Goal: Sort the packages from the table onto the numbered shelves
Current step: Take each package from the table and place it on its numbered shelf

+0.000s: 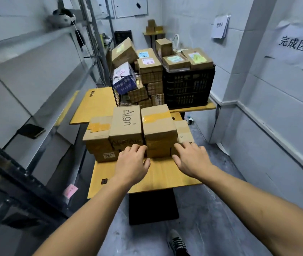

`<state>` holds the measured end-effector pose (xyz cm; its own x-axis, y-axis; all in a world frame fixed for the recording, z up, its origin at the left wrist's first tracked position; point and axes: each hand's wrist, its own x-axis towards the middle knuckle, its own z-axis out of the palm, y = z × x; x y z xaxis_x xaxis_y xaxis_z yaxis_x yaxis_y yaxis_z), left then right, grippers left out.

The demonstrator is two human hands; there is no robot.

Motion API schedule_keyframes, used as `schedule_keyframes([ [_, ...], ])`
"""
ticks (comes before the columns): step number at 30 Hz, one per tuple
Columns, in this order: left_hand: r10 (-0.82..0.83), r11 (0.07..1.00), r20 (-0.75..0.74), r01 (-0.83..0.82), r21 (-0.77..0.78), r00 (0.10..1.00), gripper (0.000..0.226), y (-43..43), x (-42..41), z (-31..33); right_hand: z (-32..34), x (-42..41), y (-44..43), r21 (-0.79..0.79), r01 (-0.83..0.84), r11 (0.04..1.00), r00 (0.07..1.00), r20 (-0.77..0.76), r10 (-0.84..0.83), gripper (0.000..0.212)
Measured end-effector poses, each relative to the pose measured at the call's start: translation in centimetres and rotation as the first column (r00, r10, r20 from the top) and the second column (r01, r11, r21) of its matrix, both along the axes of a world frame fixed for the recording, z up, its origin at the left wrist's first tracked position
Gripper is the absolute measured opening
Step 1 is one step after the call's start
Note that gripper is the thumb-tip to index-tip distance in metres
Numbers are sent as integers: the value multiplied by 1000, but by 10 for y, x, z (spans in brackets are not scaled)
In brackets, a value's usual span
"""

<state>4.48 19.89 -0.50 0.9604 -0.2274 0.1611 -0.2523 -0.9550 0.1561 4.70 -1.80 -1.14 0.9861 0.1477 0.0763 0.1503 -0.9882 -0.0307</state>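
Head view: stack of cardboard packages (139,133) sits at the far end of the near bench (158,179). In the top row the "Align" box (126,122) stands at centre, touching the taped box (157,124) on its right. A lower box with yellow tape (99,131) is on the left and a small box (184,132) on the right edge. The bottom-left box carries a printed label (108,155); its digits are too blurred to read.

The left hand (132,164) is at the front of the stack under the Align box. Its fingers (137,147) are loosely bent, tips against the cardboard, thumb out to the side, not wrapped round anything. The right hand (191,157) is spread flat, fingers (182,145) straight, with tips at the small box's lower front edge, gripping nothing.

Behind stands a second bench (95,104) with a wire basket (116,93) heaped with boxes and a black crate (189,87) with labelled boxes on top. Metal shelves (36,52) run along the left, with a dark phone (31,131) on one and a pink note (70,190) on a lower edge. Paper signs (293,46) are on the right wall. A shoe (176,242) is on the floor.
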Motion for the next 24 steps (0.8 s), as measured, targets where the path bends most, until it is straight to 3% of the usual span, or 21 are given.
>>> schedule_keyframes([
  [6,83,997,-6,-83,-5,997,48,-20,87,-1,3,97,-16,77,7,997,1000,-22,-5,43],
  [11,182,983,-73,-184,-13,981,44,-34,142,-14,-12,167,-26,361,21,932,996,-88,11,47],
  [16,254,967,-5,-254,-21,967,36,-47,148,-32,-37,192,-21,594,121,795,980,-198,-1,53],
  [24,360,931,2,-359,-61,933,51,-60,151,-42,-46,197,-16,815,227,533,960,-280,19,49],
])
